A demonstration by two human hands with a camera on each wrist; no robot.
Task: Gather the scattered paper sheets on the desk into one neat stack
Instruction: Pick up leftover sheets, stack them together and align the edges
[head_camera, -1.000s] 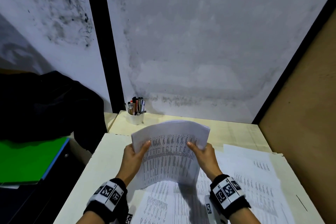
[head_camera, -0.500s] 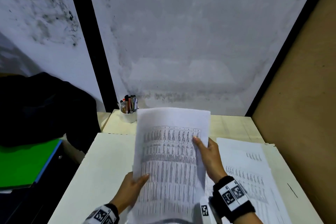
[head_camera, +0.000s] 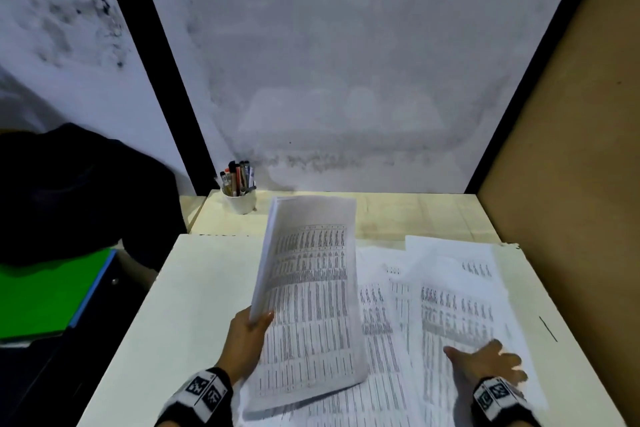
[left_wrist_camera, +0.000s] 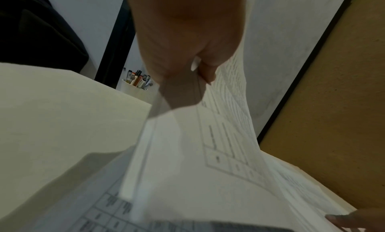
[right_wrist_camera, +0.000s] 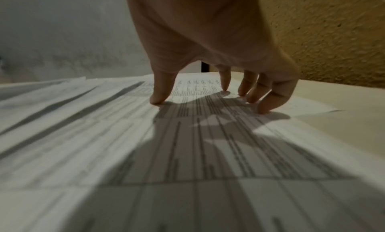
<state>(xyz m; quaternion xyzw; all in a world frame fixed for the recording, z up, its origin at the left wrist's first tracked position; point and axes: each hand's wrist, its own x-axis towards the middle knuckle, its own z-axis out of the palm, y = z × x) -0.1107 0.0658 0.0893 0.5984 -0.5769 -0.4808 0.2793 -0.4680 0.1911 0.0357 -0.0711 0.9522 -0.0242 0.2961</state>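
Note:
My left hand (head_camera: 254,324) pinches the left edge of a thick bundle of printed sheets (head_camera: 311,295), lifted and tilted above the cream desk (head_camera: 194,288); the left wrist view shows thumb and fingers clamped on that bundle (left_wrist_camera: 198,136). More printed sheets (head_camera: 450,288) lie fanned out flat on the desk's right half. My right hand (head_camera: 485,357) is spread on the rightmost loose sheet, fingertips (right_wrist_camera: 158,100) touching the paper (right_wrist_camera: 187,136) in the right wrist view.
A white cup of pens (head_camera: 239,191) stands at the back left of the desk. A brown board wall (head_camera: 571,184) borders the right side. A green folder (head_camera: 45,295) and dark cloth (head_camera: 76,191) lie off the desk to the left.
My right hand let go of the bundle and moved down right onto the loose sheets. The left hand alone holds the bundle, slid lower along its left edge.

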